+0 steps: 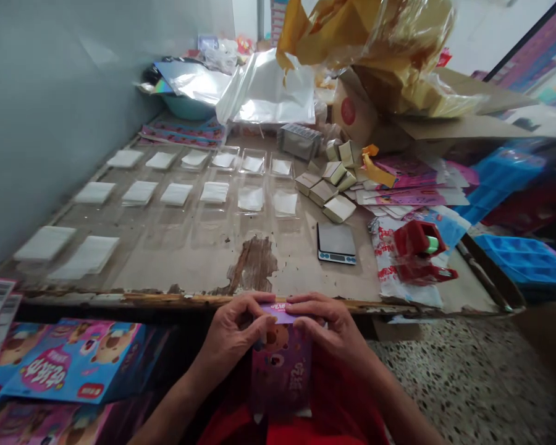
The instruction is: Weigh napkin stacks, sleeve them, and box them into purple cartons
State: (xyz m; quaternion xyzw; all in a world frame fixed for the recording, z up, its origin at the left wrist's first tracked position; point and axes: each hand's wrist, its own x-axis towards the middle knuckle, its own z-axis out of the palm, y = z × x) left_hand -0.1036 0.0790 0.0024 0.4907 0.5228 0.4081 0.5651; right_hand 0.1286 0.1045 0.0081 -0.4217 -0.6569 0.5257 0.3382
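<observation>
A small purple printed cardboard box [282, 377] stands upright over my lap, just in front of the table edge, with cartoon animals on its face. At its top, my left hand [238, 334] pinches the left corner between thumb and fingers. My right hand [331, 327] grips the opposite top corner, its fingers lying along the upper flap. Both thumbs press on the front face close to the top fold. What is inside the box is hidden.
Rows of clear plastic trays [250, 199] with white sheets cover the table's left and middle. A digital scale [336, 241], a red tape dispenser [419, 241] and small stacked card packs [324, 193] lie to the right. Printed boxes [65, 364] are piled at lower left.
</observation>
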